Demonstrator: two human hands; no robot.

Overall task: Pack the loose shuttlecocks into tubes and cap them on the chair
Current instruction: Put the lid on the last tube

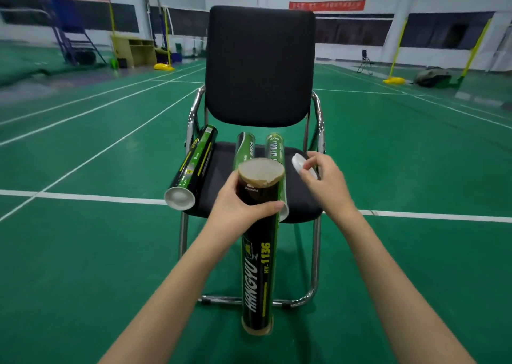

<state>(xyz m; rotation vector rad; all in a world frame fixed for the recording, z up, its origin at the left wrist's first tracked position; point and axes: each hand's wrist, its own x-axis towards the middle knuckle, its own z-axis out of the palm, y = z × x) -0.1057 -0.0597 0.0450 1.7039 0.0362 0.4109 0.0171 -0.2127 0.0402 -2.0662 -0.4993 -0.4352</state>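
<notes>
My left hand (240,201) grips a black-and-green shuttlecock tube (259,269) near its top, holding it upright in front of the chair (259,67). The tube's top end is uncapped and its cardboard rim is chipped. My right hand (322,182) pinches a white plastic cap (298,162) above the seat's right side, a little to the right of the tube's mouth. Three more tubes lie on the black seat: one on the left (194,164) with a white cap facing me, and two in the middle (244,147) (275,147) partly hidden behind the held tube.
The chair has chrome arms and legs and stands on a green badminton court with white lines. Yellow net posts (393,80), a wooden desk (135,49) and a blue stepladder (69,31) stand far behind.
</notes>
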